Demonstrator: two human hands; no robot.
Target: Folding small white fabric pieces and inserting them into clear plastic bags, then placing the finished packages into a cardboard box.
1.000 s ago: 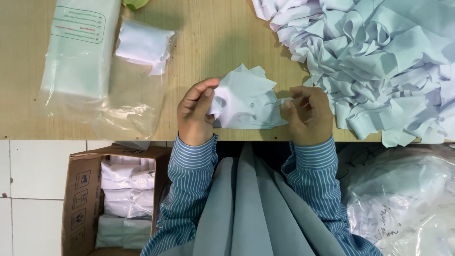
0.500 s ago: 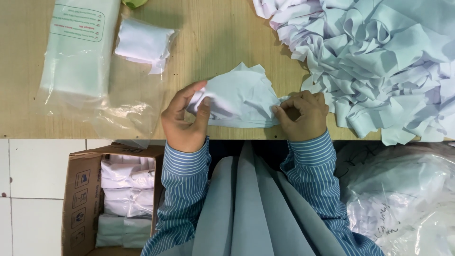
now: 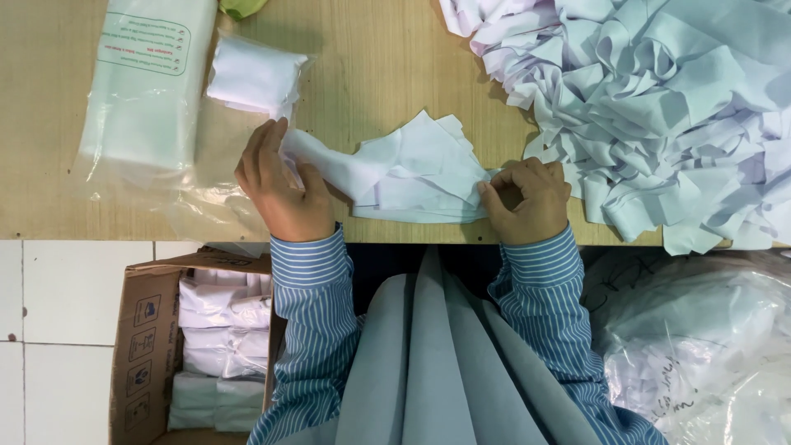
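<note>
Stack of white cloth pieces [image 3: 404, 177], near desk [image 3: 387, 74] edge: your left hand [image 3: 280, 185] and right hand [image 3: 527, 202] grips clamp its ends.

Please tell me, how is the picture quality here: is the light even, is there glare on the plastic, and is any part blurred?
Head view: soft, even light with faint shadows under the left hand and right hand; mild glare on the clear plastic bag and the large plastic sack; the folded white cloth and the table look sharp; the cloth pile is pale, slightly washed out.
</note>
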